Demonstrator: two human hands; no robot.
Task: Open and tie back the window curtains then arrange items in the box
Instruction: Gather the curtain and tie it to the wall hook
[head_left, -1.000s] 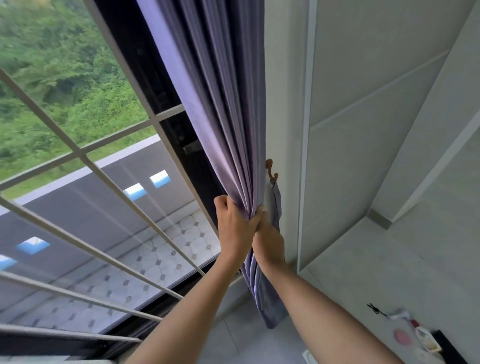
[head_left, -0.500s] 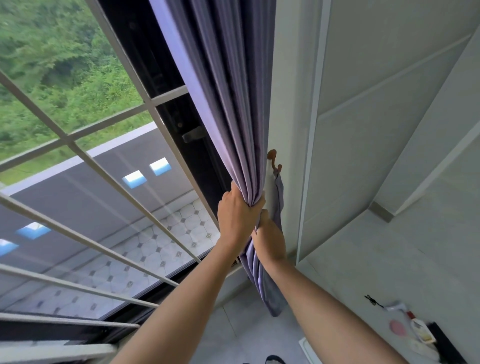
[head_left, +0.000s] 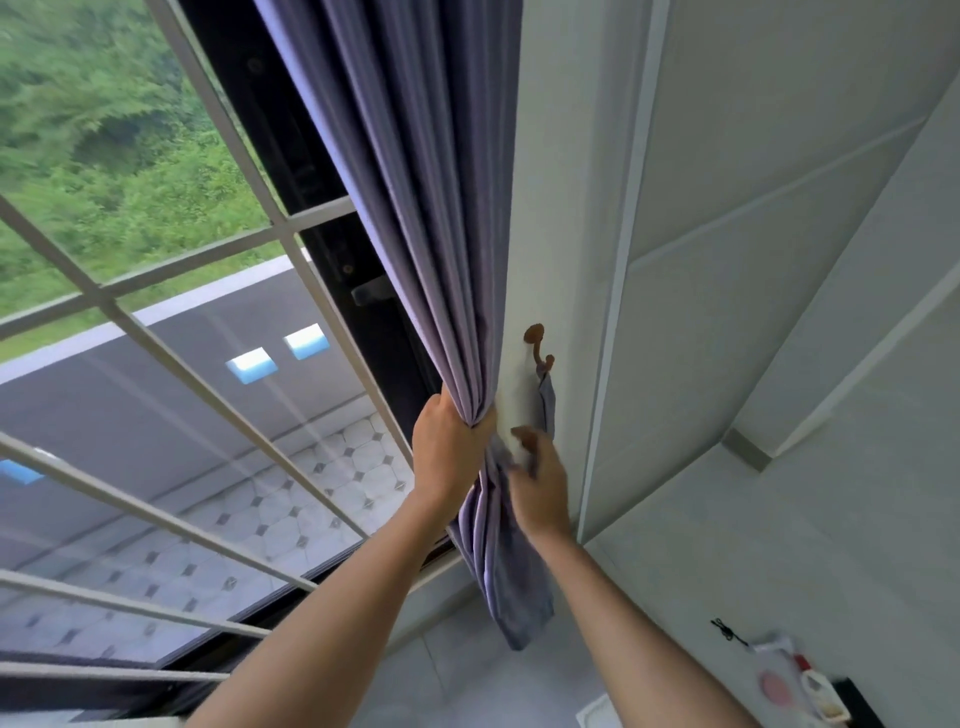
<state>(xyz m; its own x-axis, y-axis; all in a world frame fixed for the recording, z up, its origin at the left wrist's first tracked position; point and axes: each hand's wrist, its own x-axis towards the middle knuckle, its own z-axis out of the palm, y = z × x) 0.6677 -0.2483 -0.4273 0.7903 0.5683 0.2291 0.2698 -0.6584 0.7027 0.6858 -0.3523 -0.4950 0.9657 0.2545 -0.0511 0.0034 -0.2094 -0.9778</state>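
The purple curtain (head_left: 415, 218) is gathered into a tight bunch against the right edge of the window. My left hand (head_left: 449, 452) grips that bunch from the window side. A brown wall hook (head_left: 535, 340) sits just right of the curtain, and a purple tieback strap (head_left: 546, 402) hangs from it. Below the hook, my right hand (head_left: 540, 486) is blurred, with its fingers curled on the strap's lower end beside the bunch. The curtain's tail (head_left: 511, 592) hangs loose below both hands.
White window bars (head_left: 218, 395) cross the glass on the left. A white wall panel edge (head_left: 608, 332) runs down just right of the hook. On the floor at bottom right lie a black cable (head_left: 727, 631) and several small items (head_left: 795, 686).
My left hand slid up the gathered curtain and kept its grip. My right hand came off the bunch and moved right toward the hanging strap under the hook.
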